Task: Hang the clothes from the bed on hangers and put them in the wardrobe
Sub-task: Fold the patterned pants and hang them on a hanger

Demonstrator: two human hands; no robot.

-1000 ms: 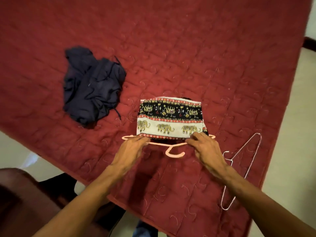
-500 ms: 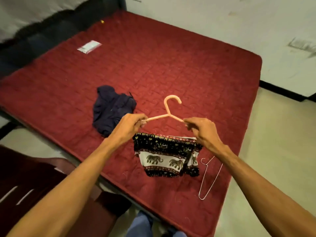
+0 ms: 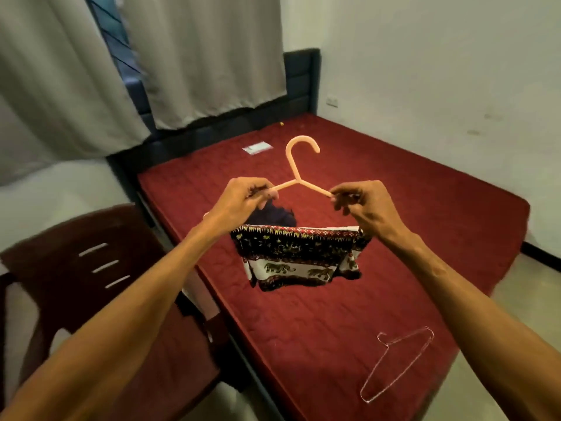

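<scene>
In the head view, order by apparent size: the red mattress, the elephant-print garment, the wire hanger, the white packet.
1. red mattress
2. elephant-print garment
3. wire hanger
4. white packet; farthest away, so true size unsure

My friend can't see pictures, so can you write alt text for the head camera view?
A left hand and right hand hold up a pink hanger with an elephant-print garment hanging over a red bed. Dark clothes and a wire hanger lie on it.

A home bedroom: red quilted bed, dark headboard, grey curtains, plain white walls
</scene>
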